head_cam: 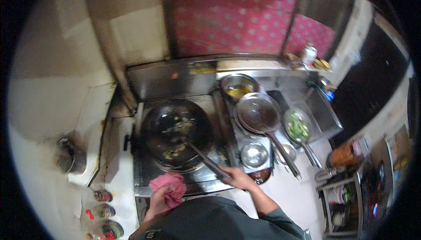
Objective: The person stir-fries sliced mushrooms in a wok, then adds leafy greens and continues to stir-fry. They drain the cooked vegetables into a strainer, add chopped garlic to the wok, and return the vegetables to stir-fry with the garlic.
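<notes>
My right hand [239, 178] grips the handle of a long metal cooking utensil [210, 161], whose far end reaches down into a dark wok [149, 131]. Chopped food pieces [179, 126], pale with some green, lie in the middle of the wok and along its near side. The utensil's head is blurred against the dark metal, so its shape cannot be told. In my left hand [158, 202] is a bunched pink cloth [171, 185], held just in front of the wok's near rim, above the front edge of the stove [141, 187].
Right of the wok stand a pot with yellow liquid [239, 91], a long-handled strainer [258, 112], a metal bowl [254, 155] and a ladle-like pan with green vegetables [297, 126]. A metal sink [324, 108] lies beyond. Jars [104, 211] line the left counter.
</notes>
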Demonstrator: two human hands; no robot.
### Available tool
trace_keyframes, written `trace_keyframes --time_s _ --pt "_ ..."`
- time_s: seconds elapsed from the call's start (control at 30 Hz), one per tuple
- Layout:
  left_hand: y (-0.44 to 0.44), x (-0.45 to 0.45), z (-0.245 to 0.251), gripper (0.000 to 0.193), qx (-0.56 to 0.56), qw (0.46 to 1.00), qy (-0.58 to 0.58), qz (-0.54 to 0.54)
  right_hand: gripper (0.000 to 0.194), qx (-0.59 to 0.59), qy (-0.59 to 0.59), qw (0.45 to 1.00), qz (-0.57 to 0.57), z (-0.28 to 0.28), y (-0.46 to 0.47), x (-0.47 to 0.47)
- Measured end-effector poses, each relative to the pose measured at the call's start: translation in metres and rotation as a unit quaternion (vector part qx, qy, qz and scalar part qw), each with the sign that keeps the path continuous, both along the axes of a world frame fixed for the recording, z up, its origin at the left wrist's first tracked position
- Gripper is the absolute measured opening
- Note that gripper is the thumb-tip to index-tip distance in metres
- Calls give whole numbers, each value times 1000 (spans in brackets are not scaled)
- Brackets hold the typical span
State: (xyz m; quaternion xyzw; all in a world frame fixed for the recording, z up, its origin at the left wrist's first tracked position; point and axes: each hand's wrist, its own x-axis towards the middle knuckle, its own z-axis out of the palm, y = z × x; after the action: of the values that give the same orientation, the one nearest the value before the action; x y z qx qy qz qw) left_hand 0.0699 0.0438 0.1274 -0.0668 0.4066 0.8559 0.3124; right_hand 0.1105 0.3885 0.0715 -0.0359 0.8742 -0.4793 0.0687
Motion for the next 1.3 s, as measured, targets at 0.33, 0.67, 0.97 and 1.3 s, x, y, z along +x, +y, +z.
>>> trace_keyframes --time_s 0.33,0.67,0.97,1.3 --pt "31 -4 4 42 -40 992 -97 66 43 -82 -111 989 -58 -119 92 92" --pt "75 -18 -6 44 -96 995 -23 9 58 318 -50 787 -527 -74 393 187" --pt "78 -4 -10 38 -86 995 17 50 46 -364 -130 788 -480 -100 412 140" --pt "82 6 23 37 -37 996 -51 60 71 -85 -35 816 -571 25 362 130"
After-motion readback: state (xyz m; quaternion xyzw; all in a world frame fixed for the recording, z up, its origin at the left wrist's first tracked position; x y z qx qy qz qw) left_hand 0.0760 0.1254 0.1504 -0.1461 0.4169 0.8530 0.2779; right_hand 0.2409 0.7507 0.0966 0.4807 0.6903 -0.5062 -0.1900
